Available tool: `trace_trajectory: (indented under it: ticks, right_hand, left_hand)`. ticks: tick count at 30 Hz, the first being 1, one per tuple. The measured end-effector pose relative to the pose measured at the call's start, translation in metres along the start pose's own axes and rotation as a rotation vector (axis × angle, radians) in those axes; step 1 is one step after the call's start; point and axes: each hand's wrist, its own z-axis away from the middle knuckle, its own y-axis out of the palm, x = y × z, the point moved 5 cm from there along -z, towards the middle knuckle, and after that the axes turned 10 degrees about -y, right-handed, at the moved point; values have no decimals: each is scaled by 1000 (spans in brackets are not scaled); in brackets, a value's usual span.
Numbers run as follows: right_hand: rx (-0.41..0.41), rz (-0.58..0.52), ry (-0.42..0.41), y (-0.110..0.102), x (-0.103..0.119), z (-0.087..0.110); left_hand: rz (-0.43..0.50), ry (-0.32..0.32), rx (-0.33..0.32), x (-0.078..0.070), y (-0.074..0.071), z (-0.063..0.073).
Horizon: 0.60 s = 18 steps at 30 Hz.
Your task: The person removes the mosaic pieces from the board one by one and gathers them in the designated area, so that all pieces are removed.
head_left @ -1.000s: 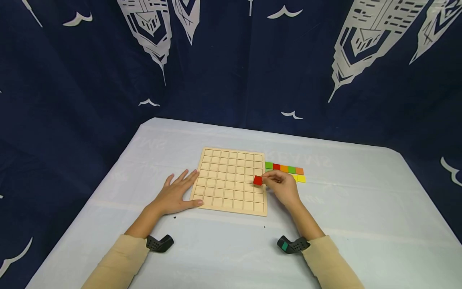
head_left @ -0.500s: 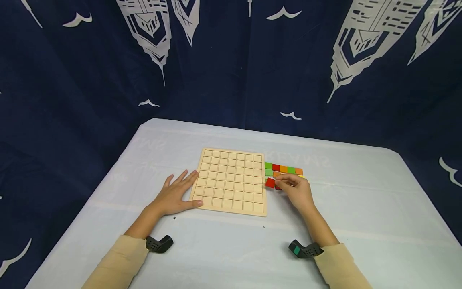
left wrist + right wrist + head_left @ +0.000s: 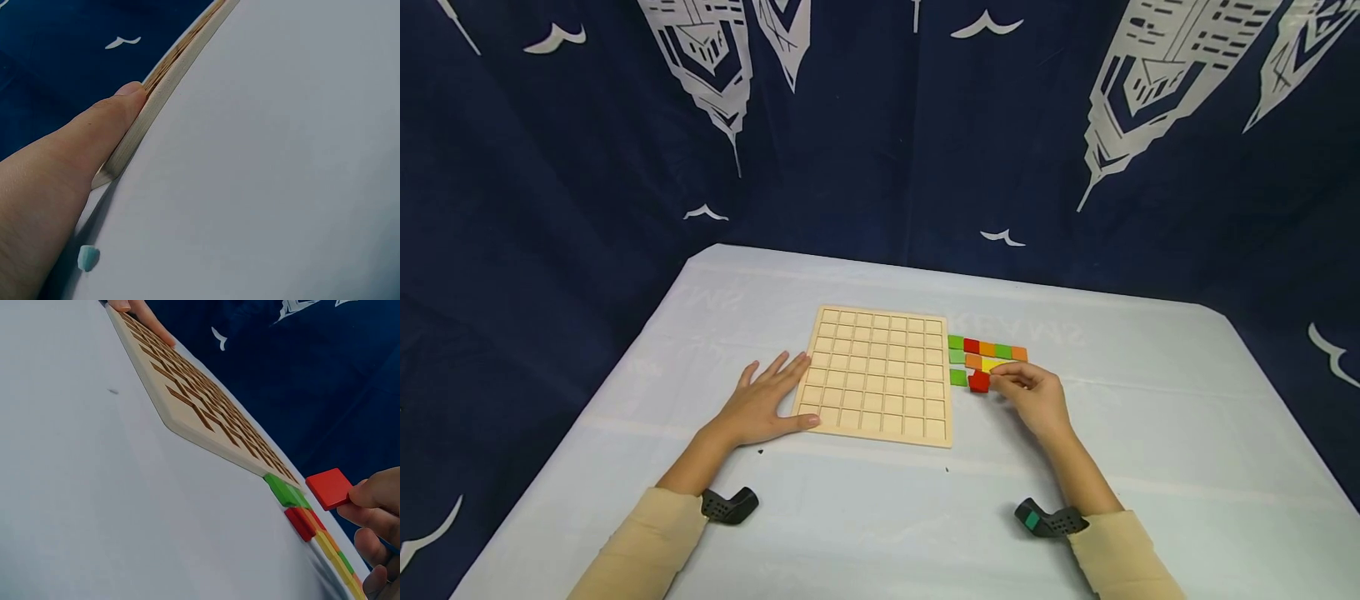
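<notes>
A red square tile (image 3: 329, 489) is pinched between thumb and fingers of my right hand (image 3: 1037, 402), held above the rows of coloured tiles. In the head view that red tile partly covers another red one, which shows below it in the right wrist view. My left hand (image 3: 767, 407) lies spread at the left edge of a light wooden grid board (image 3: 872, 375), its thumb on the near left corner. The left wrist view shows that thumb (image 3: 119, 115) on the board's rim. The board's square cells hold no tiles.
Green (image 3: 958, 377), red (image 3: 972, 346), orange (image 3: 973, 361) and yellow (image 3: 991, 364) tiles lie in rows against the board's right side. Small dark specks dot the white table (image 3: 850, 517). A navy patterned cloth (image 3: 850, 183) hangs behind.
My right hand has moved right with the red tile, from over the board's right edge to above the nearest tile row. The left hand has stayed on the board.
</notes>
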Motion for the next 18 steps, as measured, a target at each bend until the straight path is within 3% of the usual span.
trace_trajectory:
  ticks: [10, 18]
  right_hand:
    - [-11, 64, -3, -14, -9, 1]
    - [29, 80, 26, -20, -19, -2]
  left_hand:
    - [5, -1, -2, 0, -1, 0]
    - [5, -3, 6, -1, -2, 1]
